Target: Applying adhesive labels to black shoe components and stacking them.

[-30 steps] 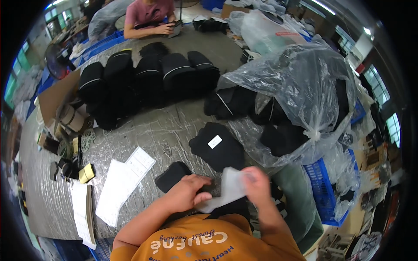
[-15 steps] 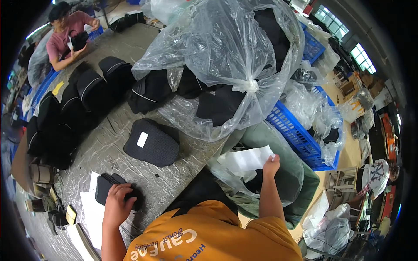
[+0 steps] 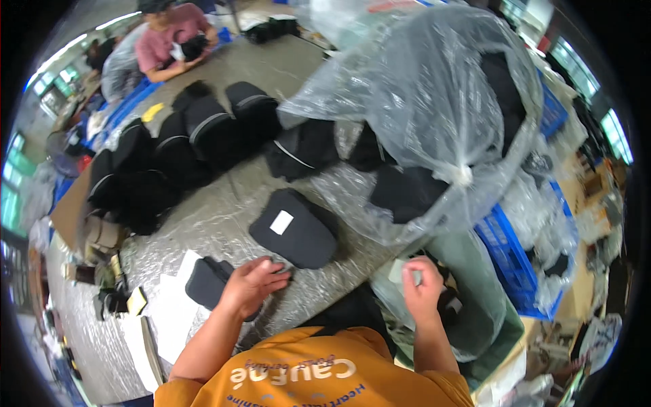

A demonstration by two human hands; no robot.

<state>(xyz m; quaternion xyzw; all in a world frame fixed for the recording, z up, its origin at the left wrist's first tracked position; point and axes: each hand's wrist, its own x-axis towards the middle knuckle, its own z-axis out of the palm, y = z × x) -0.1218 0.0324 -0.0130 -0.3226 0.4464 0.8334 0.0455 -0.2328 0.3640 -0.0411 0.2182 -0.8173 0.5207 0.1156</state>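
My left hand [image 3: 256, 288] is held over the table beside a small stack of black fabric pieces [image 3: 207, 283], its fingers stretched to the right and slightly apart. I see nothing held in it. My right hand [image 3: 422, 288] is closed above an open bag lined with clear plastic [image 3: 475, 339], at the table's right edge. Something small and pale shows at its fingers, too blurred to name. Beyond my left hand lies a thicker stack of shield-shaped black pieces [image 3: 302, 237] with a white label [image 3: 281, 222] on top.
Rows of black curved pieces with light edging [image 3: 220, 129] stand across the table. A large clear plastic bag [image 3: 407, 88] of black pieces lies at the far right, near a blue crate [image 3: 508, 258]. White sheets [image 3: 169, 315] lie at left. A co-worker [image 3: 173, 41] handles a black item.
My left hand has come off the small stack and moved right. The right hand has drawn in nearer the table, and the large white sheet it held no longer shows. The whole view has shifted.
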